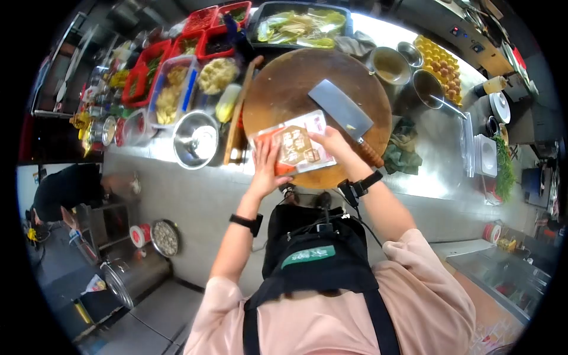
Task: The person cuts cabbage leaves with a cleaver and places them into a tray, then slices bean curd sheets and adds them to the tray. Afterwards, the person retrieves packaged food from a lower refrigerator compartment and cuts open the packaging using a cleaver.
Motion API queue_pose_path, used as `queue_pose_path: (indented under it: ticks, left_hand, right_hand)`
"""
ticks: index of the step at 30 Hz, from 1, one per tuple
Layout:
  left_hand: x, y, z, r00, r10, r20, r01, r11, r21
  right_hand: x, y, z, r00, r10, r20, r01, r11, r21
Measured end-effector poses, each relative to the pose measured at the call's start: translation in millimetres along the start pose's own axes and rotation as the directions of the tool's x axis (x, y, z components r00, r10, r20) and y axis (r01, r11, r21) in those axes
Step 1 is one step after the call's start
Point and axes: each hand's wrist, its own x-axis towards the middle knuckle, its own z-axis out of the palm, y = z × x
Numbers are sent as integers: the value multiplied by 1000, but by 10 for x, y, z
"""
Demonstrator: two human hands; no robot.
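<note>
A flat printed food packet, orange and white with a brown panel, is over the near part of a round wooden chopping board. My left hand lies over the packet's left side, fingers spread and thumb stretched out along the near edge. At the right edge my right hand is closed on the packet, thumb on top; its other fingers are partly hidden. Just beyond the right hand rests a cleaver with a wooden handle, its blade flat on the board.
Left of the board are a steel bowl, a tub of pale food and red baskets. A tray of leafy vegetables is behind. To the right stand metal pots, egg trays and a green cloth. Another person bends at far left.
</note>
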Motion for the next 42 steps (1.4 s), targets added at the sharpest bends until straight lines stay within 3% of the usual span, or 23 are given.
queue_pose_path:
  ticks: [1, 2, 4, 9, 10, 12, 14, 15, 16, 18, 23, 25, 29, 31, 35, 36, 39, 41, 42]
  left_hand:
    - [-14, 30, -41, 1000, 3, 14, -3, 1000, 3]
    - [-29, 70, -60, 1000, -1, 5, 1, 1000, -4]
    - [33, 209, -121, 998, 52, 37, -55, 994, 91]
    - [107, 58, -144, 989, 147, 23, -149, 981, 122]
    - [108, 18, -202, 982, 191, 3, -191, 976, 103]
    - [101, -62, -269, 978, 210, -13, -210, 978, 9]
    - [126, -142, -275, 970, 227, -88, -236, 965, -115]
    - [160, -130, -290, 949, 272, -160, -302, 929, -211]
    - [160, -38, -299, 945, 282, -168, -314, 924, -216]
    - [143, 177, -333, 980, 108, -165, -195, 664, -722]
    - [160, 170, -614, 960, 216, -178, -279, 691, -667]
    - [177, 231, -769, 954, 251, -162, -293, 686, -666]
    - [254, 187, -895, 931, 306, -200, -365, 738, -568]
    - [351, 70, -971, 863, 454, -221, -498, 839, -219]
    - [361, 48, -955, 833, 522, -182, -540, 838, -70]
    - [362, 79, -951, 829, 532, -175, -549, 833, -68]
    - [366, 190, -903, 820, 533, -206, -552, 832, -44]
    - [367, 245, -835, 864, 458, -209, -500, 826, -261]
    - [387, 293, -811, 863, 457, -215, -501, 827, -255]
  right_hand:
    - [-140, -121, 32, 999, 21, -39, -17, 995, 103]
    - [-226, -117, 67, 999, 20, -36, -17, 996, 91]
    - [-336, -137, 90, 987, 155, 44, -160, 907, 389]
    - [-432, -115, 232, 990, 142, 14, -136, 909, 394]
    - [-472, -83, 285, 994, 101, 39, -107, 875, 472]
    - [-544, -98, 423, 998, 53, 44, -69, 842, 535]
    - [-614, -194, 645, 995, -29, 92, -50, 657, 752]
    - [-584, -149, 721, 977, -99, 190, -98, 580, 809]
    - [-585, -142, 852, 978, -105, 180, -86, 587, 805]
    - [-570, -151, 1090, 945, -299, 132, -13, 371, 929]
    - [-606, -231, 1186, 912, -381, 154, -11, 353, 935]
    - [-668, -383, 1156, 846, -476, 239, -35, 397, 917]
    - [-865, -714, 1050, 910, -415, 23, 204, 494, 845]
    - [-912, -899, 880, 942, -321, -97, 263, 528, 808]
    - [-879, -959, 778, 979, -164, -118, 185, 493, 850]
    - [-847, -947, 813, 978, -168, -127, 194, 484, 853]
    - [-712, -1004, 967, 848, 99, -521, 395, 537, 745]
    - [-713, -1025, 955, 843, 61, -535, 446, 477, 758]
    - [-690, -1052, 929, 835, 23, -550, 492, 416, 765]
